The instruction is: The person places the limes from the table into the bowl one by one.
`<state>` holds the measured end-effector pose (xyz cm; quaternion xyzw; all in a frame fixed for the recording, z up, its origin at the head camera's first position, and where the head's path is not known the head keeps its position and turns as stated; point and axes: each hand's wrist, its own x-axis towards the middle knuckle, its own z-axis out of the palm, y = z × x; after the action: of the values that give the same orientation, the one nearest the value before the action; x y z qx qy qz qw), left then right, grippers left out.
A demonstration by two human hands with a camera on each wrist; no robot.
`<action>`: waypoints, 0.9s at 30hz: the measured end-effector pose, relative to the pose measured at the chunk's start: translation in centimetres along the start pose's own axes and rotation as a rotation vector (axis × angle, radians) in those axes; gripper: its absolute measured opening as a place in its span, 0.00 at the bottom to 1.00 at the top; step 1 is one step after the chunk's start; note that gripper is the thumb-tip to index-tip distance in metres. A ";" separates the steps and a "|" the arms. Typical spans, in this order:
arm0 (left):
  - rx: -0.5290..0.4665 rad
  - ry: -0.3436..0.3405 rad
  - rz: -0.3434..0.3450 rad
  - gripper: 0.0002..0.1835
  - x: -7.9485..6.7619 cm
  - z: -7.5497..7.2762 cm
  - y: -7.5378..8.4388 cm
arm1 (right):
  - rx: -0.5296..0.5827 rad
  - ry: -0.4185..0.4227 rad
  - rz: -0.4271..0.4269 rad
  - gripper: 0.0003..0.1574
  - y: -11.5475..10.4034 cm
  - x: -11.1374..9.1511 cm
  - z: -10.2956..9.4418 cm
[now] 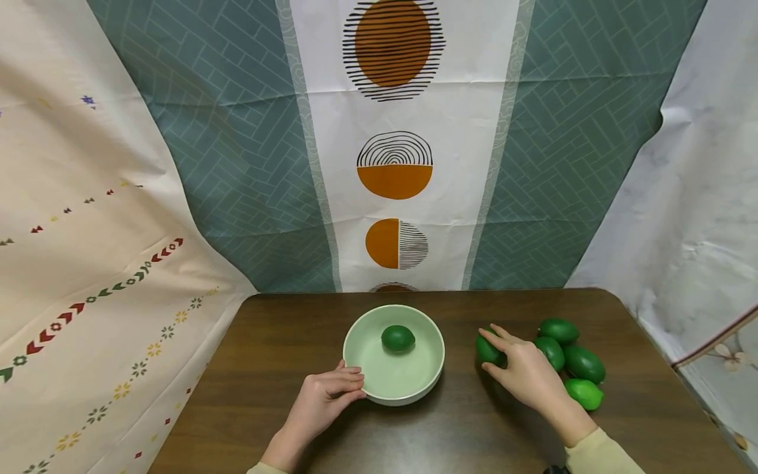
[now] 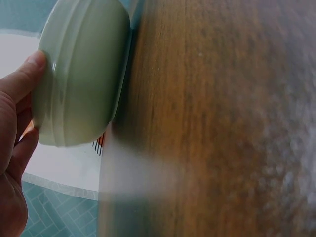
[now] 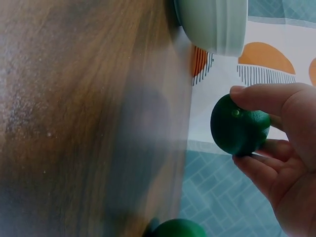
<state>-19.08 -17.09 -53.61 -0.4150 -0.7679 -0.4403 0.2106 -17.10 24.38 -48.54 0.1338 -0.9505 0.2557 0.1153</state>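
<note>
A pale green bowl (image 1: pixel 393 378) stands near the middle of the table, with one dark green oval fruit (image 1: pixel 398 338) inside. My left hand (image 1: pixel 328 398) grips the bowl's left rim; in the left wrist view its thumb and fingers (image 2: pixel 27 74) pinch the bowl wall (image 2: pixel 86 74). To the right of the bowl, my right hand (image 1: pixel 526 370) holds another dark green oval fruit (image 1: pixel 489 350) between thumb and fingertips. The right wrist view shows this held fruit (image 3: pixel 238 126) raised off the table, a small pale stem spot on its end.
Behind the right hand lie several dark green fruits (image 1: pixel 584 364) in a cluster, along with one bright green lime (image 1: pixel 584 394). The brown wooden table (image 1: pixel 266 342) ends at a patterned cloth (image 1: pixel 397 112) hanging at the back.
</note>
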 end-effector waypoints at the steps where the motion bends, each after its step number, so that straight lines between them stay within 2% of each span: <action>1: -0.005 -0.001 -0.009 0.12 0.0 0.0 0.0 | 0.003 0.000 -0.003 0.43 -0.1 0.0 0.0; 8: 0.007 0.010 0.027 0.12 0.0 0.0 0.1 | 0.013 -0.005 -0.003 0.43 -0.5 0.2 0.1; 15: -0.007 0.013 0.015 0.12 0.0 0.0 0.0 | 0.011 -0.001 0.002 0.43 -0.7 0.3 0.2; 22: 0.008 0.028 0.059 0.13 0.0 0.1 -0.2 | 0.021 0.000 0.000 0.43 -0.9 0.4 0.2; 27: 0.001 0.028 0.060 0.12 0.0 0.1 -0.1 | 0.031 -0.003 -0.001 0.43 -1.2 0.5 0.3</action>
<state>-19.13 -16.99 -53.70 -0.4315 -0.7523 -0.4390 0.2346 -17.25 23.13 -48.05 0.1363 -0.9466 0.2699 0.1117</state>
